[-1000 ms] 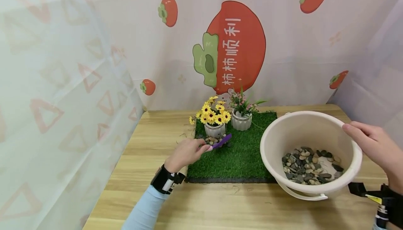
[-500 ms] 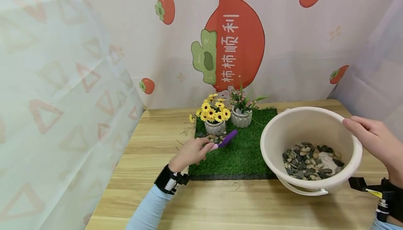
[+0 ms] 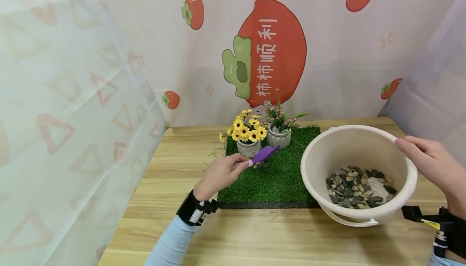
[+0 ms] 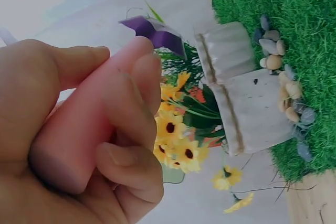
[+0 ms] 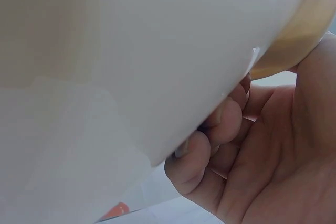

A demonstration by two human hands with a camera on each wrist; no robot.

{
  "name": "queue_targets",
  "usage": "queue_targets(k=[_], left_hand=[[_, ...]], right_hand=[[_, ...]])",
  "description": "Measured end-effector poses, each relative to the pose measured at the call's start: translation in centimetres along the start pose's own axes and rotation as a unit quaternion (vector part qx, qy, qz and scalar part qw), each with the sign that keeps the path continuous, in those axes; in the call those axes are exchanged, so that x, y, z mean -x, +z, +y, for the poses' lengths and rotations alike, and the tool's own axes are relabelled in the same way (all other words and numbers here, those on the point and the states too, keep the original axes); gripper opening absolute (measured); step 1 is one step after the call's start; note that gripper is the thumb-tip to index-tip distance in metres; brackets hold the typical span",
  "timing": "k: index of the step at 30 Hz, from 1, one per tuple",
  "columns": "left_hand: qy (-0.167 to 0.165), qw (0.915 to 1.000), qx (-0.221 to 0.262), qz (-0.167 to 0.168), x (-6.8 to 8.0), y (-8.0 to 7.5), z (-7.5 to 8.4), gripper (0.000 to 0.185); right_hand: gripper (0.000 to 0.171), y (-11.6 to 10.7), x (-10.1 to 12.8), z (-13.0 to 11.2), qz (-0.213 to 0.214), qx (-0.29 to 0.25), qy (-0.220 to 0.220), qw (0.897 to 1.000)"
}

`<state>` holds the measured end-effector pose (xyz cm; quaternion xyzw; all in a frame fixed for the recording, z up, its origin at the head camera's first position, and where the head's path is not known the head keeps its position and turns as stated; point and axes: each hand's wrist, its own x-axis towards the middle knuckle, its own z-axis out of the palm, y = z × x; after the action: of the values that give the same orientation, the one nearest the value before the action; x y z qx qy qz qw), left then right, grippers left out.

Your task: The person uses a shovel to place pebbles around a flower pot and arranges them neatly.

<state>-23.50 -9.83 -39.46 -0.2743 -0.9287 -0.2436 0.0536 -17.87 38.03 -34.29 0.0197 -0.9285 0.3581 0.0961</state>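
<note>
The right hand is hooked over the near-right rim of the bucket, thumb on top and the fingers curled against the outer wall underneath. Looks like that grip keeps the bucket tipped toward the person so the pebbles collect low on the near side, easy to get at. They sit below and left of that hand.

The left hand is wrapped round the pink handle of a little scoop, fingers closed tight on it. The purple blade pokes out past the fingertips, lifted off the grass mat; can't tell if it's carrying anything. Just beyond the blade is the sunflower pot with a few loose stones at its foot, and further back the other pot with pink flowers
</note>
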Motion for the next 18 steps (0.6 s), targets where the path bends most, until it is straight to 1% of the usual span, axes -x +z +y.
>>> queue_targets(k=[4,7,11,18], left_hand=[[0.012,0.9996,0.0,0.026,0.1,-0.2,0.4,0.028],[0.015,0.9992,-0.004,0.037,0.1,-0.3,0.6,0.027],[0.02,0.9988,-0.012,0.043,0.2,-0.5,1.0,0.026],[0.047,0.9975,-0.018,0.049,0.4,-1.2,1.8,0.024]], right_hand=[[0.034,-0.1,0.1,0.0,-0.004,0.0,0.005,1.0],[0.033,-0.1,0.0,0.1,-0.007,-0.001,0.005,1.0],[0.033,-0.1,-0.1,0.1,-0.013,-0.004,0.006,1.0],[0.031,0.0,-0.1,-0.1,-0.011,-0.006,-0.001,1.0]])
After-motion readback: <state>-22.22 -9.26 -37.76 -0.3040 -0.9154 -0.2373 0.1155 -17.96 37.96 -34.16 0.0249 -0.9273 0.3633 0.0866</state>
